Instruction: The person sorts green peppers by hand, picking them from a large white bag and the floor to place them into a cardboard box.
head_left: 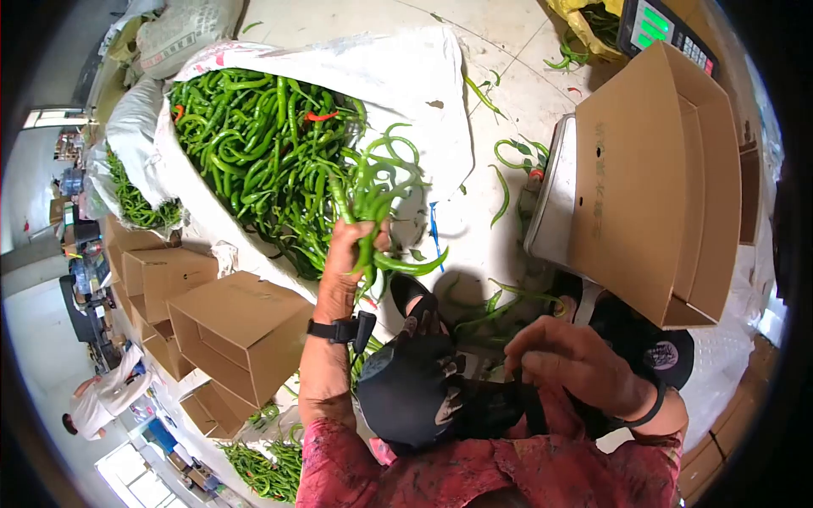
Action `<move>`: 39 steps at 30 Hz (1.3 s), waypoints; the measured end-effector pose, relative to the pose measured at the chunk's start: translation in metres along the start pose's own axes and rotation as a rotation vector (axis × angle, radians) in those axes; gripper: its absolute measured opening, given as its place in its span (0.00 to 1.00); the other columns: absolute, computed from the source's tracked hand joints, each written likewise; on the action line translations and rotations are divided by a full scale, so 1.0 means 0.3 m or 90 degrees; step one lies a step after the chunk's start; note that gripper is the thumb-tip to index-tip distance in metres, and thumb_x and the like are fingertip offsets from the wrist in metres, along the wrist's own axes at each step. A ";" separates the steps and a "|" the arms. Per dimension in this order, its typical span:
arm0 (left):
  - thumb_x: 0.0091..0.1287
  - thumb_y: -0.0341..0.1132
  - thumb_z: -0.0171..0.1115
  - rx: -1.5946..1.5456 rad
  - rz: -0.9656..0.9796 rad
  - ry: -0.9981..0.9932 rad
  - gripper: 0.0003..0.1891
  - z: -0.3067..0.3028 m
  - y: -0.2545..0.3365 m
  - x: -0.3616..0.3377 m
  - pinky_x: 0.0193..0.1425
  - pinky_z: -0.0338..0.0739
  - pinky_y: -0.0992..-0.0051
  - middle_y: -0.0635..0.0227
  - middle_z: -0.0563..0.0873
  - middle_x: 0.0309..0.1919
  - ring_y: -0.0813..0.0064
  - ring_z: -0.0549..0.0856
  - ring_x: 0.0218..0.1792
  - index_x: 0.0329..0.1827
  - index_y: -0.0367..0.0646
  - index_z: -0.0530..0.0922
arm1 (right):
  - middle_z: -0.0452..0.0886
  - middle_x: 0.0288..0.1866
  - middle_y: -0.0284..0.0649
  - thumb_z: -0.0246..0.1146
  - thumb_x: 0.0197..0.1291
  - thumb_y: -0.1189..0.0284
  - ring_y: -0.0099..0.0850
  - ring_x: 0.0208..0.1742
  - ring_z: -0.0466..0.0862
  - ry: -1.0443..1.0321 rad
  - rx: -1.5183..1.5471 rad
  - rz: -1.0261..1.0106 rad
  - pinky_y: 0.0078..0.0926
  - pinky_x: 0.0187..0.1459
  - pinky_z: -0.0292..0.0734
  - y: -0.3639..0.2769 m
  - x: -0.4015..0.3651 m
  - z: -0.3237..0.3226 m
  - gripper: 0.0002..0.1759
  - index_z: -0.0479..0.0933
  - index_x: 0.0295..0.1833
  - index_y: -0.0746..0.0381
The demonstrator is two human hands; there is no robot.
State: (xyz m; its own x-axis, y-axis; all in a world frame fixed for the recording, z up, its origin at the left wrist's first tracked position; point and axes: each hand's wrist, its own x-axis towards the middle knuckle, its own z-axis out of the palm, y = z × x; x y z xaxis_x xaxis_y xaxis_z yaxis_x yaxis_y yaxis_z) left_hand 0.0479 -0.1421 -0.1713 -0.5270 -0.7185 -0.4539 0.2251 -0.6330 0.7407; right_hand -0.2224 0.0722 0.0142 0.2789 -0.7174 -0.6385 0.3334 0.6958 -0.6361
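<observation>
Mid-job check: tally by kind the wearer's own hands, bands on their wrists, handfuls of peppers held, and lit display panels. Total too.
Hands: 2 (left hand, right hand)
Wristbands: 2 (left band, right band)
Held handful of green peppers: 1
Lit display panel: 1
Total: 6

L hand [347, 240] part-hidden behind peppers [371, 205], carton txt [600, 182] too blurry

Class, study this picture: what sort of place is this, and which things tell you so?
Probably a produce packing or sorting room: an open white sack full of green peppers, several cardboard boxes, and a lit digital display, likely a weighing scale's.
</observation>
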 end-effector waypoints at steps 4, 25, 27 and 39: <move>0.57 0.41 0.59 -0.220 -0.017 -0.113 0.36 0.037 0.203 -0.131 0.24 0.60 0.79 0.66 0.72 0.28 0.80 0.66 0.20 0.69 0.33 0.67 | 0.83 0.45 0.36 0.59 0.70 0.69 0.21 0.41 0.80 -0.001 -0.051 -0.037 0.22 0.44 0.77 -0.003 -0.005 -0.001 0.14 0.76 0.55 0.65; 0.59 0.37 0.66 -0.172 0.091 -0.248 0.27 0.580 0.220 -0.595 0.29 0.66 0.75 0.60 0.76 0.36 0.75 0.72 0.24 0.62 0.44 0.70 | 0.82 0.47 0.34 0.57 0.72 0.63 0.20 0.42 0.76 -0.066 -0.090 -0.325 0.17 0.42 0.70 -0.005 -0.055 0.097 0.19 0.77 0.59 0.66; 0.56 0.34 0.70 -0.113 0.078 -0.233 0.28 0.586 0.152 -0.593 0.32 0.70 0.74 0.60 0.78 0.39 0.72 0.76 0.31 0.60 0.42 0.71 | 0.81 0.47 0.33 0.56 0.72 0.62 0.18 0.42 0.75 -0.066 -0.083 -0.375 0.16 0.40 0.66 0.009 -0.042 0.090 0.18 0.78 0.55 0.66; 0.60 0.39 0.70 -0.019 0.122 -0.146 0.31 0.618 0.038 -0.577 0.27 0.65 0.80 0.66 0.77 0.31 0.79 0.71 0.25 0.65 0.39 0.70 | 0.78 0.38 0.34 0.55 0.70 0.70 0.22 0.35 0.75 0.096 -0.433 -0.540 0.22 0.36 0.72 -0.020 -0.123 -0.091 0.15 0.78 0.53 0.68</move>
State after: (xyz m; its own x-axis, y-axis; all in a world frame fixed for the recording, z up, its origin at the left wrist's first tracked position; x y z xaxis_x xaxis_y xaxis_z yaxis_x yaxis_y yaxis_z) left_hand -0.0102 0.0285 0.0076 -0.6433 -0.7439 -0.1809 0.3606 -0.5029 0.7855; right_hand -0.2594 0.0955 0.0297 0.0653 -0.9926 0.1028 -0.2138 -0.1146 -0.9701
